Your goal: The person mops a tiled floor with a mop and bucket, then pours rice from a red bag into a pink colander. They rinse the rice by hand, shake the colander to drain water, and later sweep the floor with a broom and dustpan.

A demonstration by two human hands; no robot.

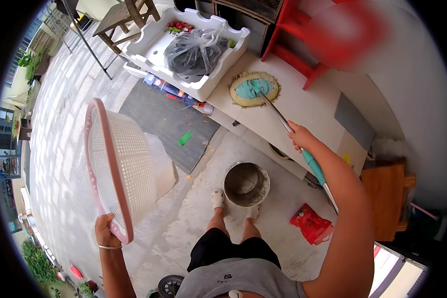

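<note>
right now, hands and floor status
Left hand gripping white basket's pink rim. Right hand around mop pole. Mop head on white surface. Bucket by feet, maybe in the way.

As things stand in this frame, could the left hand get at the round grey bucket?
Probably not without freeing itself first: the left hand grips the pink-rimmed basket, and the round grey bucket stands low on the floor. Its open top looks uncovered, though.

The mop head point(256, 90) rests on the counter point(295, 94), right of the basket point(131, 159), beyond the bucket point(264, 187).
</note>
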